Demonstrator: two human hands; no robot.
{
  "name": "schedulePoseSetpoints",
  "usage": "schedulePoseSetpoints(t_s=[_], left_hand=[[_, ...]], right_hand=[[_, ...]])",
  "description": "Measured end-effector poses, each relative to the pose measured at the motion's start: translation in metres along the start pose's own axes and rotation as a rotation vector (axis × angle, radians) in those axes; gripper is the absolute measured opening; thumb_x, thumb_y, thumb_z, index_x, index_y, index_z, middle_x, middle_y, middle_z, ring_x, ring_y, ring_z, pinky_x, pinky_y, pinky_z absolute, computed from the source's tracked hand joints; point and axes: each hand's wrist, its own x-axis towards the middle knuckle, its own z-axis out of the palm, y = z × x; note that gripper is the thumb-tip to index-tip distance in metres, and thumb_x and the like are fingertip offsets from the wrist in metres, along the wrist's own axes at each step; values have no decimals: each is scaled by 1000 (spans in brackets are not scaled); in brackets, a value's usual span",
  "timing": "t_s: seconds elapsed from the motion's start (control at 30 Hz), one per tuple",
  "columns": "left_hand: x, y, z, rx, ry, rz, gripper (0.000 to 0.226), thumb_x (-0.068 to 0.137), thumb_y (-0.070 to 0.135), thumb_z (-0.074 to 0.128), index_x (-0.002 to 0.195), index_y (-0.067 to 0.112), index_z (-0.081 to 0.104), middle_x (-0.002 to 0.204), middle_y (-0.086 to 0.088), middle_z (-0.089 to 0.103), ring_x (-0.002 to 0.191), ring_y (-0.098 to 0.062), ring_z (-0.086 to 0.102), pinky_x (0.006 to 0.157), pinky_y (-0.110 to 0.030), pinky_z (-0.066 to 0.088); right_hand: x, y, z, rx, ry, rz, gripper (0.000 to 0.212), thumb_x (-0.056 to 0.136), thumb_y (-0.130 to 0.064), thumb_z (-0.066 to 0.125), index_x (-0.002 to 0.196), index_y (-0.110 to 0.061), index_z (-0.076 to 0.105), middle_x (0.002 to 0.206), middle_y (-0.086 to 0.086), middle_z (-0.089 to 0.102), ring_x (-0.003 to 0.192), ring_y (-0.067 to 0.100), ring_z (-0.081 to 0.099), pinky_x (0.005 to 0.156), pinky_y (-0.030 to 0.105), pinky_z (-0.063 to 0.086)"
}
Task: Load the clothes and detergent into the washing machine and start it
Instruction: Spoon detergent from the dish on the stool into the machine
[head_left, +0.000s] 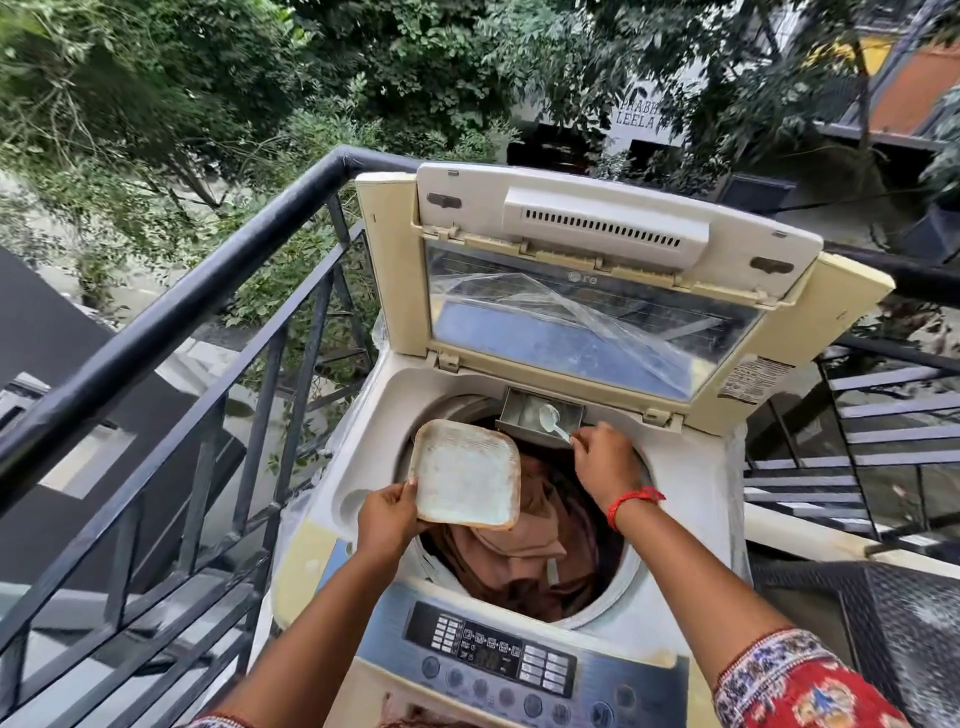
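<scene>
Now: detergent dosing | right hand (602, 457) pinches spoon (553, 422) over far drawer (540, 414) | left hand (387, 519) grips plate (464, 474) above clothes (519, 551) in drum | tip bowl fully inside drawer, plate level.

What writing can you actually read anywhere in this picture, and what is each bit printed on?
"LG": upside down on the washing machine's raised lid.
"LEELA": on the white building wall behind the trees; the line above starts "PRABH", the rest hidden by leaves.
Sticker on the lid's right edge: too small to read.
Control panel labels and display: too blurred to read.
</scene>
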Motion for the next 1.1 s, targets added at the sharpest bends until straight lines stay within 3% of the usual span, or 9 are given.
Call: schedulePoseSetpoints(t_s=[0.07,0.13,0.2,0.3,0.37,0.47,0.63,0.9,1.1], left_hand=[[0,-1,-2,3,-5,3,31,98,25,54,93,-1,70,89,-20,72,78,-29,72,76,-44,61],[-1,-2,-4,9,-11,9,31,98,26,53,93,0,70,88,-19,72,77,-27,73,75,-42,61],[-3,-1,-4,2,-19,13,32,99,25,52,94,-1,70,87,-18,72,77,-26,73,74,-40,61],[-3,-3,-4,-5,-21,27,32,98,25,53,96,-2,70,89,-18,72,79,-27,73,75,-39,61],[-3,-2,-4,-4,-26,21,31,98,26,53,96,-1,70,88,-18,72,78,-27,73,76,-40,61],[-2,-1,-1,36,-38,19,33,97,31,54,89,3,71,84,-19,73,72,-27,74,77,-43,60],[0,1,11,91,-88,24,40,93,38,58,70,8,70,74,-16,72,71,-30,73,78,-51,59],[-21,25,56,241,-293,169,41,96,37,55,70,9,71,67,-9,70,66,-23,67,73,-47,56],[-42,34,83,259,-420,198,39,99,29,51,76,3,69,61,-7,61,42,-5,57,47,-18,48]], right_hand=[[2,1,8,-185,13,-152,6,74,5,68,73,0,70,73,19,61,64,37,63,56,34,50],[5,5,14,-300,-9,-269,24,52,18,71,58,-3,61,60,13,54,51,32,58,42,30,46],[4,7,16,-395,-15,-340,19,54,15,59,55,-4,56,59,11,52,51,30,55,38,32,46],[3,11,21,-546,1,-464,21,62,-1,40,53,-9,59,58,5,52,55,24,56,41,30,44],[2,9,17,-543,36,-445,15,59,3,49,54,-8,59,58,6,53,55,25,56,41,30,44],[2,10,14,-294,58,-319,23,55,20,65,62,-2,61,63,13,53,56,32,56,44,34,45],[-24,-4,6,60,213,-210,11,82,-3,66,88,-6,74,76,10,61,69,28,61,63,35,49],[-109,-1,4,-318,277,-513,34,86,-2,40,98,-2,72,73,4,58,67,22,58,65,33,54],[-137,19,-4,-293,292,-359,28,88,-6,46,99,-6,72,77,5,56,72,23,59,71,38,56]])
